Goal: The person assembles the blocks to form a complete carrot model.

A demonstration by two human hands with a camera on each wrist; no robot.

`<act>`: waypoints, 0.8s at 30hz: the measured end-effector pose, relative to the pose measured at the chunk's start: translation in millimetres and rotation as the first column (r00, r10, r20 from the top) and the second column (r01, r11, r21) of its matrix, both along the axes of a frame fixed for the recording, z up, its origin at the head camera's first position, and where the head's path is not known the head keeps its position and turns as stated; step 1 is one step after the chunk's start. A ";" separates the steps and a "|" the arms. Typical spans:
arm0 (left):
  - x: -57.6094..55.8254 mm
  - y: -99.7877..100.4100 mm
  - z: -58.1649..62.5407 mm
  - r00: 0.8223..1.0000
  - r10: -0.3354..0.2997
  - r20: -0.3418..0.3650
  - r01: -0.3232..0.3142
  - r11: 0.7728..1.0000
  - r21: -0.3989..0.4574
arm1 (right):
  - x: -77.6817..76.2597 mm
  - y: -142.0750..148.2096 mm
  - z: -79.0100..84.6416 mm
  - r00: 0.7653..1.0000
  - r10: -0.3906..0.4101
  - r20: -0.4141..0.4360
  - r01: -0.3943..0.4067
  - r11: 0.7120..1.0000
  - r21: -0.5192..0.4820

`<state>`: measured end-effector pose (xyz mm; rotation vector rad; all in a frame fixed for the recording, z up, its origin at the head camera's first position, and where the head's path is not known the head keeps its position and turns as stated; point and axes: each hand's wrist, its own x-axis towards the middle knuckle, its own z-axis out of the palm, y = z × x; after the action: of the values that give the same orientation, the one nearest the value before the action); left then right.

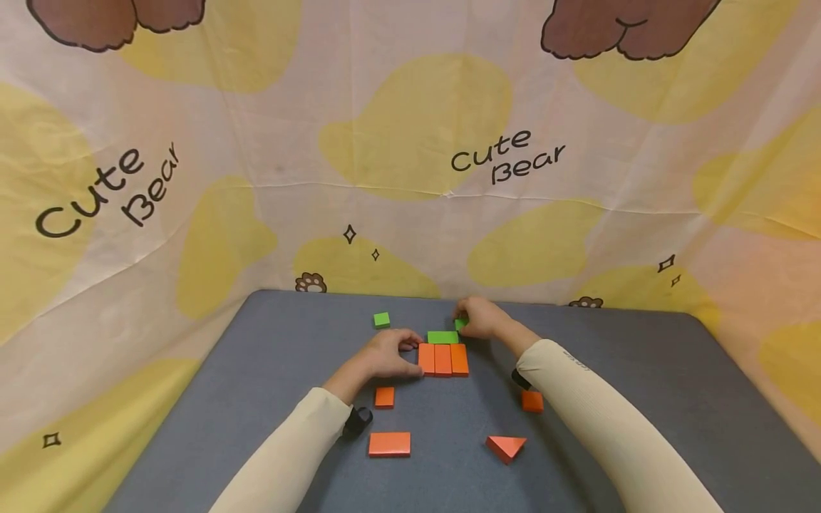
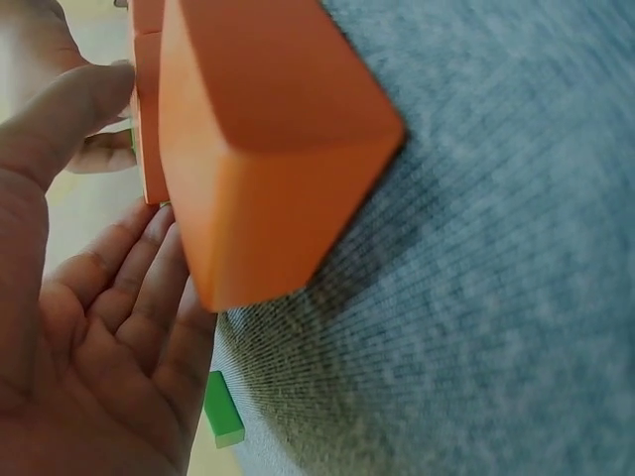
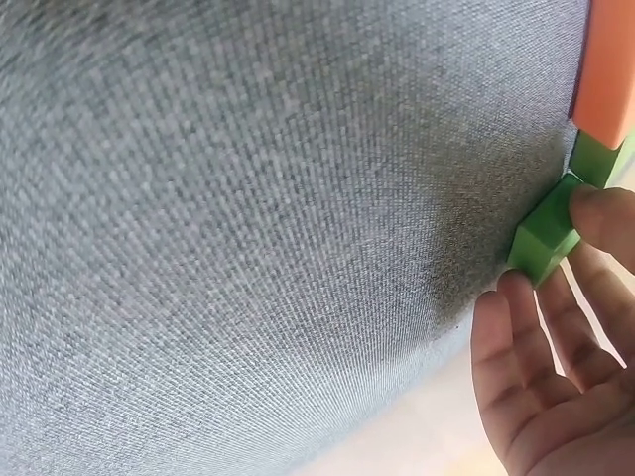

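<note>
Three orange blocks (image 1: pixel 442 360) stand side by side, with a green rectangular block (image 1: pixel 442 337) right behind them. My left hand (image 1: pixel 389 354) is at the left end of the orange row. Its thumb tip is at the near left corner, and its other fingers, fairly straight in the left wrist view, reach toward the far corner. My right hand (image 1: pixel 482 318) pinches a small green block (image 3: pixel 546 233) between thumb and fingers. That block sits at the right end of the green rectangular one, partly covered by the fingers in the head view.
Left of the row lies another small green block (image 1: pixel 381 320). Nearer are a small orange block (image 1: pixel 385 397), an orange rectangular block (image 1: pixel 389 444), an orange triangular block (image 1: pixel 507 447) and another small orange block (image 1: pixel 532 401) beside the right forearm. A printed cloth (image 1: pixel 410 214) hangs behind the grey table (image 1: pixel 282 356).
</note>
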<state>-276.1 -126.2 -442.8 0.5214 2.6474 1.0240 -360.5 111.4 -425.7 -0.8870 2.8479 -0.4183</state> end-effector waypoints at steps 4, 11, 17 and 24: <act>-0.2 1.0 -1.4 1.000 0.006 -0.014 -0.006 1.000 0.005 | 1.9 0.0 0.9 1.000 -0.006 0.005 0.006 1.000 0.006; -0.3 2.9 -0.5 1.000 0.008 -0.020 -0.008 1.000 0.001 | 3.2 2.8 2.1 1.000 0.003 0.005 -0.003 1.000 -0.012; -1.3 3.5 -0.3 1.000 -0.001 -0.008 0.001 1.000 0.003 | 5.2 6.5 3.4 0.998 -0.035 0.043 0.037 0.999 -0.038; -4.9 -12.1 22.3 0.998 0.010 -0.057 -0.006 0.998 0.059 | 19.9 13.4 12.1 0.991 -0.095 0.098 0.108 0.985 -0.135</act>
<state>-281.0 -138.3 -420.6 0.5611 2.6780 1.1077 -340.6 124.8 -413.6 -0.7259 2.8152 -0.6613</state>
